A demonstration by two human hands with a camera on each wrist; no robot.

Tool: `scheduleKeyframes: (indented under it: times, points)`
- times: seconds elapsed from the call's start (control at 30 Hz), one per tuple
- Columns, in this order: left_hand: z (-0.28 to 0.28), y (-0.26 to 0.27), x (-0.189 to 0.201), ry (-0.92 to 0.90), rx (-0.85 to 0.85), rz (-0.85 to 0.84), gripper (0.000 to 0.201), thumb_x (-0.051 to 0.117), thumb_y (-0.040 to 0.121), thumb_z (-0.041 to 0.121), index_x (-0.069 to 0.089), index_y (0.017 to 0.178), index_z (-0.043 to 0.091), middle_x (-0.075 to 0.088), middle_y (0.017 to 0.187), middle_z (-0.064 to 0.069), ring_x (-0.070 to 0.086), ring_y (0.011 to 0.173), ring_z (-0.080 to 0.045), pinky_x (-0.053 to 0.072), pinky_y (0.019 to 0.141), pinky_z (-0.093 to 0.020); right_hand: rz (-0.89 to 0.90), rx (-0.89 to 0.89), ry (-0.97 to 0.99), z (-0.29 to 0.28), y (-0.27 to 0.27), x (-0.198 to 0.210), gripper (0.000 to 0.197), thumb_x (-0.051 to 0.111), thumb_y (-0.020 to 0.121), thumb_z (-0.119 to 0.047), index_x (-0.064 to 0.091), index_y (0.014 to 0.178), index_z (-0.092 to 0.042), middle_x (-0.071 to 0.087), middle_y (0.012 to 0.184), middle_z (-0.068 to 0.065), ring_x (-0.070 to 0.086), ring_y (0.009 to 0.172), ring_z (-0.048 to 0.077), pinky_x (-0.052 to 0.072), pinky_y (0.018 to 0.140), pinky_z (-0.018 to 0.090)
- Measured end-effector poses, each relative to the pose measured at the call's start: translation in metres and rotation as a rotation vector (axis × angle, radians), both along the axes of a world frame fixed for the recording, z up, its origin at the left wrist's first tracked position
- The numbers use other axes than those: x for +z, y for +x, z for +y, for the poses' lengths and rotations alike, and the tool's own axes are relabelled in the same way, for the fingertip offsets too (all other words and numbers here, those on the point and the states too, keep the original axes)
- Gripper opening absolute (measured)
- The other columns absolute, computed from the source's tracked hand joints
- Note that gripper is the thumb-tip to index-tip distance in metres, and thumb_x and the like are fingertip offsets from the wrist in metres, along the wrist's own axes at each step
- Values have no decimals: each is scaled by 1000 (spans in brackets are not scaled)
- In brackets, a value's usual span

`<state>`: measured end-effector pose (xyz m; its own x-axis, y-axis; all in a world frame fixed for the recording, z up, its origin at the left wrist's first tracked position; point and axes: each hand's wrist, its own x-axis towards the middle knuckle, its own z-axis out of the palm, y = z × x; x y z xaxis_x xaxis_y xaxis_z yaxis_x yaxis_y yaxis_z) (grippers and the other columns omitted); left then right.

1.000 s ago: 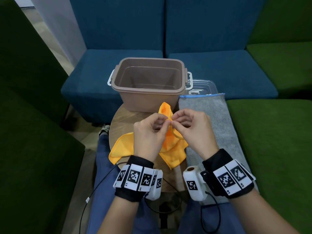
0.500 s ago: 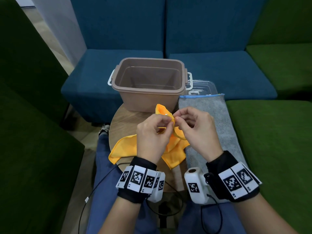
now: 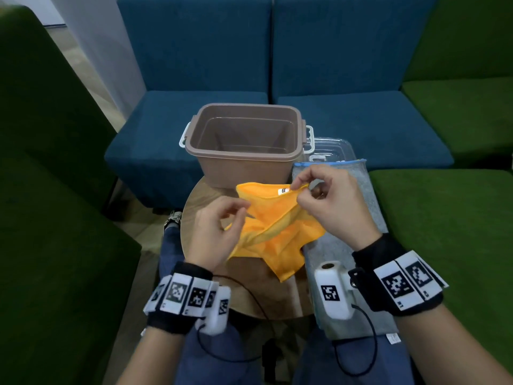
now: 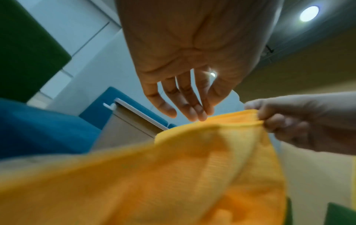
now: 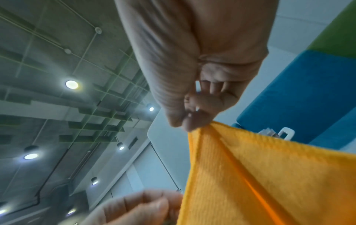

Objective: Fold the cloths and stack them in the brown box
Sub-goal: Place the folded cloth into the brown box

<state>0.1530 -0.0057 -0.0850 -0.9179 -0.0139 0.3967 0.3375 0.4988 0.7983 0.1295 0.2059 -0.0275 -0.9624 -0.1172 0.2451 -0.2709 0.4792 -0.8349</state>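
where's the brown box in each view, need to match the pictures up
Head: brown box upper centre, behind the orange cloth.
Left wrist: its wall left of centre, behind the cloth.
Right wrist: body hidden; only a white handle shows, probably the box's.
Shared landmark: the cloth corner pinched by the right hand.

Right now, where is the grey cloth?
In the head view, the grey cloth lies flat on the person's right, beside the round wooden table, just right of the brown box and partly under the orange cloth.
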Motion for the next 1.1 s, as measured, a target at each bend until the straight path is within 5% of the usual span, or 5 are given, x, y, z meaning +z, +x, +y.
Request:
scheduleKeyframes:
  times: [0.2,0.4,0.53,0.73,1.1]
  points:
    - [-29,-30,11,-222,-83,-299,72,80,73,33,45,136,35,44,125,9,49,110,-5,44,94,-27,220,24,-88,-2,-3,30,15,60,77,3,66,78,-10,63,85,1,61,74,17,54,70,32]
    - [-21,-44,24,-91,-56,-110,20,63,88,1,68,86,20,64,74,16,59,66,5,48,65,-16,262,-125,-2,13,-13,31,18,61,80,-2,69,90,-15,67,86,0,58,68,8,51,66,23]
    - [-25,-52,66,35,-74,11,21,57,87,-5,65,94,13,68,88,3,64,78,-8,52,69,-19,315,-181,55,27,-21,40,12,64,86,-9,70,91,-18,66,90,-2,56,70,2,44,63,12]
    - [-23,-51,120,274,-323,68,27,46,82,-14,51,78,12,67,101,-16,63,101,-24,48,83,-32,376,-193,37,25,-29,50,6,56,94,-14,59,95,-10,61,87,-9,60,82,4,52,77,31]
    - [-31,-54,125,-85,-161,67,28,75,75,32,67,87,9,69,92,-5,68,82,-23,58,74,-40,467,-201,-128,27,-39,47,11,50,94,-4,42,92,-11,43,78,-8,44,66,7,38,60,23]
